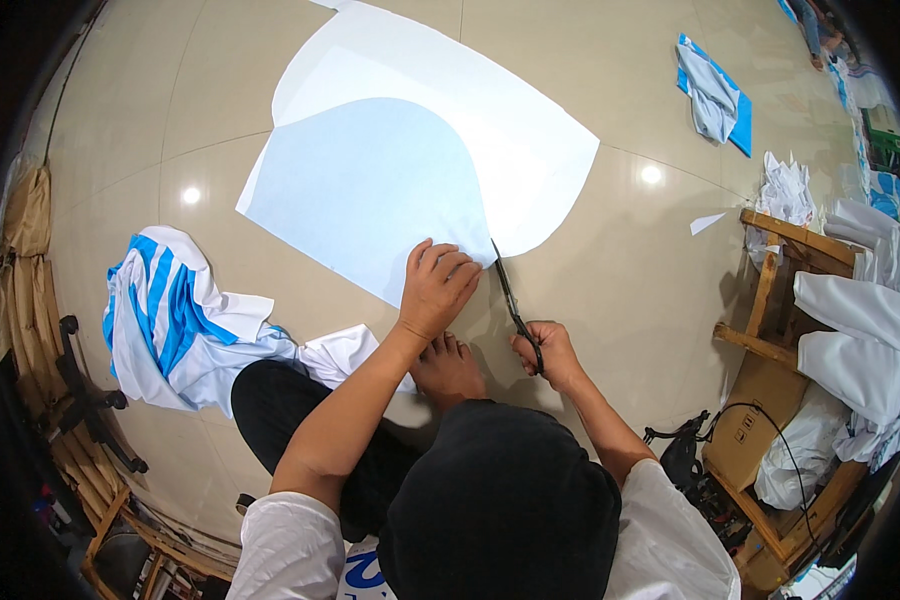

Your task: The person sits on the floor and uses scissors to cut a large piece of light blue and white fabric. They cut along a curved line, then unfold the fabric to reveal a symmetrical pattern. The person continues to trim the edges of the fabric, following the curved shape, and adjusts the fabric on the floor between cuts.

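Observation:
A light blue fabric piece (pixel 360 190) with a rounded edge lies on the floor, over larger white sheets (pixel 530 150) that reach beyond it at the back and right. My left hand (pixel 438 290) rests on the near right part of the blue piece, fingers apart and pressing down. Black-handled scissors (pixel 511 305) are in my right hand (pixel 553 352), fingers wrapped round the handle loops. Their blades point away from me, with the tips at the right edge of the blue piece, near my left fingertips. How far apart the blades stand is hard to see.
Left of my knee lies a heap of blue and white striped fabric (pixel 175 310). A folded blue and grey cloth (pixel 712 90) is at the back right. To the right stand a wooden frame (pixel 765 290) draped with white fabric (pixel 850 330) and a cardboard box (pixel 755 425). My bare foot (pixel 448 372) is close behind my left hand.

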Tool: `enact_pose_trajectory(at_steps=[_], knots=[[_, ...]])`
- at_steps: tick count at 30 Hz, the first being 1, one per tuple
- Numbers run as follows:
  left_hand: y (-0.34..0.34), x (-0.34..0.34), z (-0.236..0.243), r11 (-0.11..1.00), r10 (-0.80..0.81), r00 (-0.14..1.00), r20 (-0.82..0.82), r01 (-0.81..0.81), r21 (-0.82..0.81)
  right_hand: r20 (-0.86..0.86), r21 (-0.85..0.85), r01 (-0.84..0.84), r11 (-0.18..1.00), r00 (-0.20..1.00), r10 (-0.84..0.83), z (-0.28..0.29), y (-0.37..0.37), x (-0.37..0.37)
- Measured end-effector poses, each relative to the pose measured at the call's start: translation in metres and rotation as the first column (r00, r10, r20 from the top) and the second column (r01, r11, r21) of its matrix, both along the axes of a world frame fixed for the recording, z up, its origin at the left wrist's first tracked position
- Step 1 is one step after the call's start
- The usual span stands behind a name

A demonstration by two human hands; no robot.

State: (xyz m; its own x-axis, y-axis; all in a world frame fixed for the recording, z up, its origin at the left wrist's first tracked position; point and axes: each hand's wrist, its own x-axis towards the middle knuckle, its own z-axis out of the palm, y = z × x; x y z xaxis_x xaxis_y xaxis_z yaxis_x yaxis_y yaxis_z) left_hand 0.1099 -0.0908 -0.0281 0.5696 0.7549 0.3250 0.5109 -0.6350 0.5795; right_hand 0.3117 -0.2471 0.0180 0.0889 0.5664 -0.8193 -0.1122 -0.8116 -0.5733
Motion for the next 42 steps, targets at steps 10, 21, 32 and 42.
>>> enact_pose_trajectory(at_steps=[10, 21, 32, 42], knots=[[0.000, -0.001, 0.000, 1.000, 0.005, 1.000, 0.017, -0.005, -0.004, -0.009, 0.039, 0.032, 0.999, 0.999, -0.032, -0.001, 0.013, -0.004], [0.001, 0.000, 0.000, 1.000, -0.002, 0.999, 0.041, 0.001, 0.013, -0.027, 0.048, 0.089, 0.995, 0.996, -0.088, -0.005, 0.025, -0.010], [0.001, 0.000, 0.000, 1.000, 0.000, 0.999, 0.041, -0.001, 0.013, -0.022, 0.027, 0.106, 0.994, 0.994, -0.106, -0.002, 0.026, -0.016], [0.001, -0.001, 0.000, 1.000, 0.002, 0.999, 0.040, -0.002, 0.009, -0.009, 0.025, 0.102, 0.995, 0.995, -0.101, 0.003, 0.028, -0.018]])
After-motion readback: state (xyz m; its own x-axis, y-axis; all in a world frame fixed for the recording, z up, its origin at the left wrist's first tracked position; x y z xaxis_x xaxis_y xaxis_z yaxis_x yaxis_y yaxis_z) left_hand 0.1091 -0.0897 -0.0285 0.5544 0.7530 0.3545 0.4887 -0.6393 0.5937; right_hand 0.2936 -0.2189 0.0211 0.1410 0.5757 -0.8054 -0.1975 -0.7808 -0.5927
